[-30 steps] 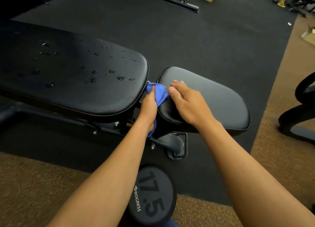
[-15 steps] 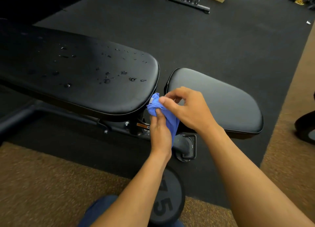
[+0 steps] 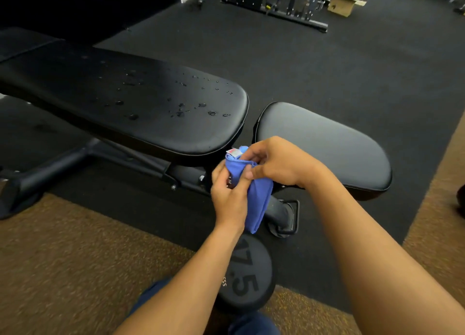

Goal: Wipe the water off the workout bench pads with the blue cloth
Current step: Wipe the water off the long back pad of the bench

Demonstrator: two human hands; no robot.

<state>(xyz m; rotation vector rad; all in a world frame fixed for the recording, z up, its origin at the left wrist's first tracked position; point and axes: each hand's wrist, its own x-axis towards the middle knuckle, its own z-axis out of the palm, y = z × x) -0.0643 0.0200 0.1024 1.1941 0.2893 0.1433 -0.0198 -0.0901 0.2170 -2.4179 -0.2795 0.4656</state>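
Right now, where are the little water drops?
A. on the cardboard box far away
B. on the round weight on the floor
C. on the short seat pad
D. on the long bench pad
D. Beads of water dot the long bench pad, while the short seat pad looks dry, and both hands hold the blue cloth in front of the gap between the pads.

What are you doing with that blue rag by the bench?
A person is holding the blue cloth in both hands, the left hand and the right hand, bunching it just in front of the bench. The long back pad has water drops on it. The smaller seat pad looks dry.
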